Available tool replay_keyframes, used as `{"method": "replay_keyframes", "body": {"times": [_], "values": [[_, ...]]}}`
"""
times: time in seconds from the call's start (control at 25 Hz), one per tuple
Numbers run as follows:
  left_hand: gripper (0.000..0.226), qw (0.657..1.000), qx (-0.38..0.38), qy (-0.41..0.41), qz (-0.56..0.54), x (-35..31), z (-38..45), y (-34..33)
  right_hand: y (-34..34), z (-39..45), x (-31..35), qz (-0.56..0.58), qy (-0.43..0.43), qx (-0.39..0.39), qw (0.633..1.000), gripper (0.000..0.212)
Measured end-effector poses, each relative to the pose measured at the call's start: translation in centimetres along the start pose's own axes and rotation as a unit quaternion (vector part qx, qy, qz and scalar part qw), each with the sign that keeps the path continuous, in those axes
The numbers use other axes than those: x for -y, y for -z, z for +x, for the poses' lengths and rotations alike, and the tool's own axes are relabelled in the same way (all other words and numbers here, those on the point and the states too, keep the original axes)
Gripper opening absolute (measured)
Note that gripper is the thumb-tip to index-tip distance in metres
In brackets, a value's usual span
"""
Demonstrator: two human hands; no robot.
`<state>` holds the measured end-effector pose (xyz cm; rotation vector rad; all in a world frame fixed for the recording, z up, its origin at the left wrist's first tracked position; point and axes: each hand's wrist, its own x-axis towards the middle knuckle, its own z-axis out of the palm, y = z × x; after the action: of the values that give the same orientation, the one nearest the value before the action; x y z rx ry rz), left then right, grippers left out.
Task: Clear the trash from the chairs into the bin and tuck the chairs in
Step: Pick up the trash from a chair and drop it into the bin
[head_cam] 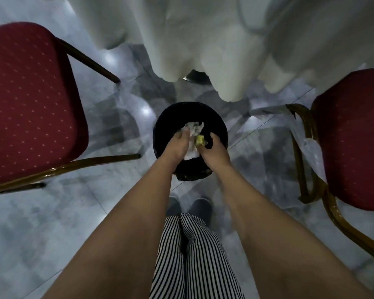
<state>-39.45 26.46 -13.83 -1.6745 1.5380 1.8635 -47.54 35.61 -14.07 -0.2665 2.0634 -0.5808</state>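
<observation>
Trash over black bin (221,128): left hand (178,143) grips crumpled white paper (193,130), right hand (214,146) pinches yellow scrap (199,140). Not yet dropped. Both red chairs, left chair (30,100) and right chair (352,137), look bare, untucked from white-draped table (203,39).

Dim, soft-focus wide-angle view, edges bowed, with pale glare spots on the glossy floor (108,59).

I am counting two red chairs (30,100) (354,137), lower left and right of frame | one black bin (164,126) at centre | two of my hands (177,143) (216,147) over it | one white crumpled paper (193,129) | one yellow scrap (199,140) | one white tablecloth (203,39) hanging along the top | two shoes (201,205)
</observation>
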Motion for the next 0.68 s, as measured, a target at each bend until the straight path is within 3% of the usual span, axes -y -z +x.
{"method": "replay_keyframes", "body": {"times": [0.2, 0.44, 0.68], "values": [[0.058, 0.993, -0.009, -0.032, 0.112, 1.1, -2.8, 0.8, 1.2, -2.6, -1.1, -0.069, 0.001, 0.011, 0.998, 0.066], [0.054, 0.952, -0.047, -0.105, 0.285, -1.5, -11.6, 3.8, 4.2, -10.5, 2.6, -0.167, 0.072, -0.002, 0.983, 0.065], [0.055, 0.926, -0.093, -0.157, 0.331, -3.9, -22.5, 8.3, 5.7, -20.3, 7.4, -0.232, 0.162, -0.030, 0.959, 0.062]]}}
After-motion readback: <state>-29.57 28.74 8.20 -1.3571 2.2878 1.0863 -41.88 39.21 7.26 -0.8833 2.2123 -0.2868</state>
